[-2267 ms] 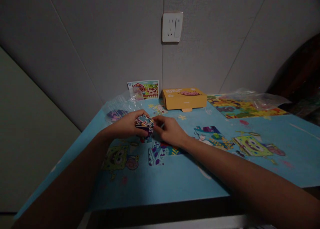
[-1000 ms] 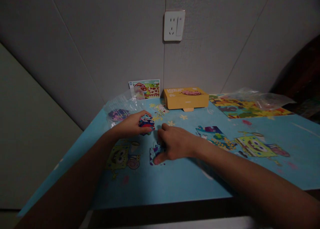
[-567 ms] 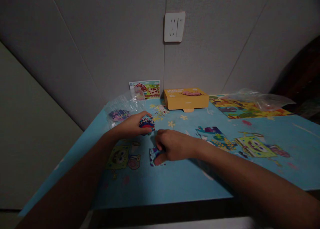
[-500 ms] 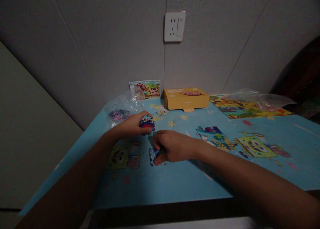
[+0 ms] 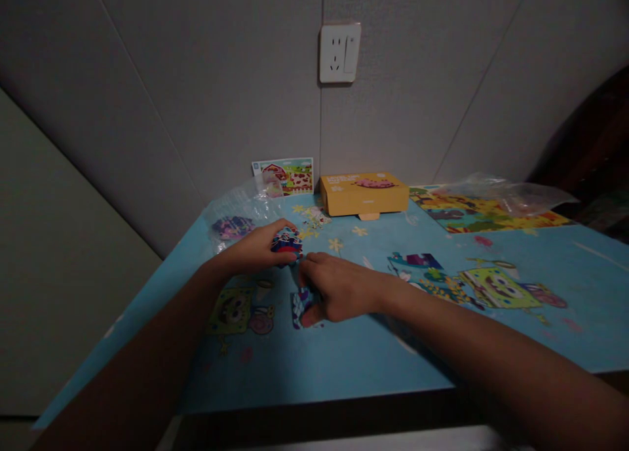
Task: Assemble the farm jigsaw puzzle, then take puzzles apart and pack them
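Observation:
In the head view my left hand (image 5: pixel 263 246) is closed round a stack of puzzle pieces (image 5: pixel 287 244) in dark blue and red, held just above the table. My right hand (image 5: pixel 339 286) is beside it, its fingers curled and its thumb low. Between that thumb and the fingers is a blue and purple scale-patterned puzzle piece (image 5: pixel 297 310), at the tabletop and partly hidden by the hand. Farther right, several joined puzzle pieces (image 5: pixel 427 277) lie flat, showing teal, purple and yellow plants.
A clear plastic bag (image 5: pixel 240 208) with purple pieces (image 5: pixel 233 227) lies at the back left. A farm picture card (image 5: pixel 297 174) leans on the wall beside a yellow box (image 5: pixel 363 198). At the back right, plastic wrap (image 5: pixel 511 192) covers part of an orange puzzle (image 5: pixel 472 218). The tablecloth (image 5: pixel 275 379) is blue.
The view has shifted slightly. My right hand's fingers have moved a little around the scale-patterned piece, while my left hand keeps its hold on the stack.

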Demonstrator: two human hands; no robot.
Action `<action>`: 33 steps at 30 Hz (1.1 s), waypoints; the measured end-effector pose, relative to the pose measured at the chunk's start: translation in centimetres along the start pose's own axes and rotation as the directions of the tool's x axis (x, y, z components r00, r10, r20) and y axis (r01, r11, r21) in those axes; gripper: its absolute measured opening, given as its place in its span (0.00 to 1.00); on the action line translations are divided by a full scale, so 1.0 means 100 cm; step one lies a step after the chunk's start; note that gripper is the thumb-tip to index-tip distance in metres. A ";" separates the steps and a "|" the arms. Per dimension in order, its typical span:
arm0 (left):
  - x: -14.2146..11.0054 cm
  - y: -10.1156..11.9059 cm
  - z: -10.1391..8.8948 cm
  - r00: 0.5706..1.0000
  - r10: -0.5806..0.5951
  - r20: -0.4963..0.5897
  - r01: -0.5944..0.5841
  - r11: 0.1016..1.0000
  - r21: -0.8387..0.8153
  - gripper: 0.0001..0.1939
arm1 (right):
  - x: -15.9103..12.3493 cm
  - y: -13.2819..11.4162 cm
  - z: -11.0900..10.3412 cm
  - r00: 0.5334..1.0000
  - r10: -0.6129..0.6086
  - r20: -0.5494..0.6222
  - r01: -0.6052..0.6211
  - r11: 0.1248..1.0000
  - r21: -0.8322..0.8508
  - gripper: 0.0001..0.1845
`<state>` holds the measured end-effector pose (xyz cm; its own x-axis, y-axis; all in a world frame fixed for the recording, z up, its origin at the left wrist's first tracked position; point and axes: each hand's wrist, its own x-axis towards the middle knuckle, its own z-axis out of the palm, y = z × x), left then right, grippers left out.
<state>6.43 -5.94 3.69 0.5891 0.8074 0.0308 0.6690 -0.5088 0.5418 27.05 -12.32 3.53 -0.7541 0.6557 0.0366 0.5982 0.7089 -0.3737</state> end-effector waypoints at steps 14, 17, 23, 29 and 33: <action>0.003 0.006 0.004 0.975 -0.140 -0.174 0.096 0.967 -0.237 0.25 | 0.020 0.036 0.009 0.849 0.298 -0.436 -0.082 0.890 0.448 0.13; 0.004 0.008 0.012 0.989 -0.109 -0.095 0.068 0.928 -0.366 0.23 | 0.021 0.038 0.009 0.835 0.299 -0.462 -0.138 0.927 0.350 0.09; 0.005 0.013 0.022 0.993 -0.081 -0.083 0.050 0.946 -0.320 0.23 | 0.022 0.037 0.012 0.805 0.291 -0.517 -0.153 0.944 0.293 0.17; 0.005 0.015 0.023 0.990 -0.077 -0.116 0.036 0.944 -0.327 0.24 | 0.020 0.036 0.005 0.830 0.237 -0.505 -0.225 0.971 0.087 0.16; 0.006 0.012 0.023 0.991 -0.065 -0.121 0.039 0.978 -0.206 0.33 | 0.017 0.037 0.001 0.837 0.194 -0.511 -0.179 0.981 0.079 0.12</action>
<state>8.63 -6.76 2.41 0.4855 0.8688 0.0970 0.5837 -0.4048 0.7039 27.92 -8.63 2.13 -0.3770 0.8192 0.4321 0.7002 0.5575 -0.4461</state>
